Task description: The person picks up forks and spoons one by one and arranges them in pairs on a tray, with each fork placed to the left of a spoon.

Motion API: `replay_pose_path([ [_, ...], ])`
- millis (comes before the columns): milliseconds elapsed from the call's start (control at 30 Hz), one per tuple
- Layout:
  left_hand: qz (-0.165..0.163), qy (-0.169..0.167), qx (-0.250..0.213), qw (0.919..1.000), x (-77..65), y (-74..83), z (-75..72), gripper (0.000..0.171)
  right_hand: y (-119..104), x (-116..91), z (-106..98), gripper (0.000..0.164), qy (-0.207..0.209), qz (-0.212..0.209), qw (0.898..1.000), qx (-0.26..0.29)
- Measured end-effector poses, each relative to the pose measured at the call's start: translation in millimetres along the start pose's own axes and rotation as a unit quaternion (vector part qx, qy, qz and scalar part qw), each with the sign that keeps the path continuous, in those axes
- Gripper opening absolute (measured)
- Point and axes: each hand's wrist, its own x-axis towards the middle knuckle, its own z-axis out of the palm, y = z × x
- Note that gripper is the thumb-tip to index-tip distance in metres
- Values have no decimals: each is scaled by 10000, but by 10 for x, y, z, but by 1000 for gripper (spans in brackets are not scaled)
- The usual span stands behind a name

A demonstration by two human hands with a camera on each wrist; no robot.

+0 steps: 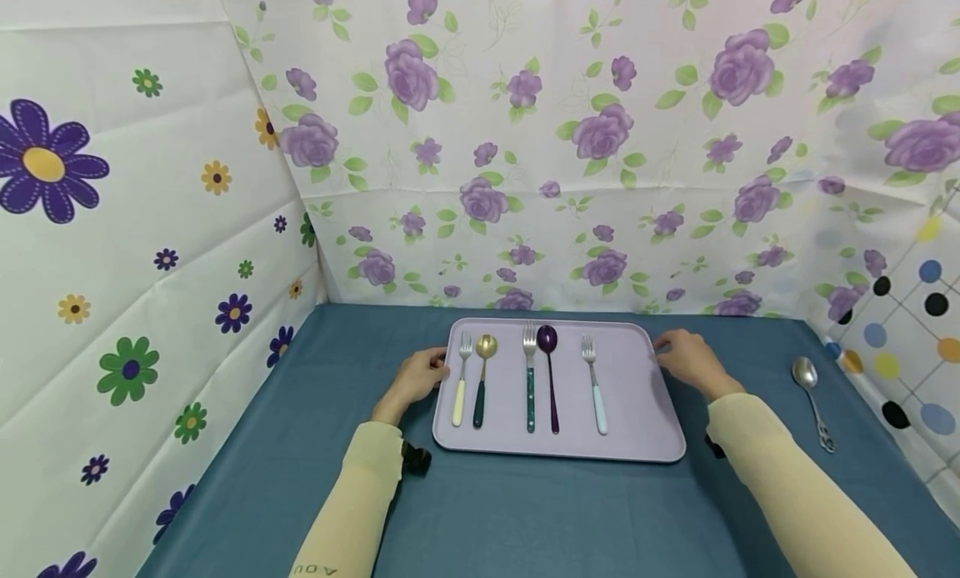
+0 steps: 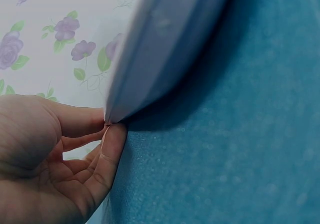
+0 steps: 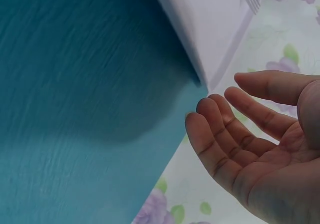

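A lilac rectangular tray (image 1: pixel 495 441) lies on the blue-green tablecloth, in front of me. On it, side by side, are a yellow-handled fork (image 1: pixel 458 399), a gold spoon (image 1: pixel 486 346) with a green handle, a green-handled fork (image 1: pixel 530 394), a dark purple spoon (image 1: pixel 547 339) and a pale-blue-handled fork (image 1: pixel 599 407). My left hand (image 1: pixel 418 375) pinches the tray's left rim between thumb and fingers, as the left wrist view shows. At the right rim, my right hand (image 3: pixel 255 149) hovers with fingers loosely bent and thumb apart, gripping nothing; contact with the rim is unclear.
A silver spoon (image 1: pixel 812 399) with an ornate handle lies on the tablecloth (image 1: pixel 525 511) to the right, beyond my right sleeve. Flower-printed sheets (image 1: pixel 555 186) rise behind the table, and patterned sheets stand at the left and right sides.
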Motion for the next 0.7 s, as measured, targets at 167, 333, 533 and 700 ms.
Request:
replay_pose_path([
  [167,-47,-25,-60,10000,-5,5,9,48,109,-16,-59,36,-44,89,9999,-25],
  [333,-62,-21,-65,10000,6,-5,9,48,190,-61,-128,38,-95,115,9999,-30],
  [533,-55,-9,-48,10000,0,-10,2,48,266,-90,-186,39,-58,188,9998,-72],
  [700,-43,-9,-26,10000,5,-5,13,48,343,-120,-232,39,-52,267,9996,-58],
])
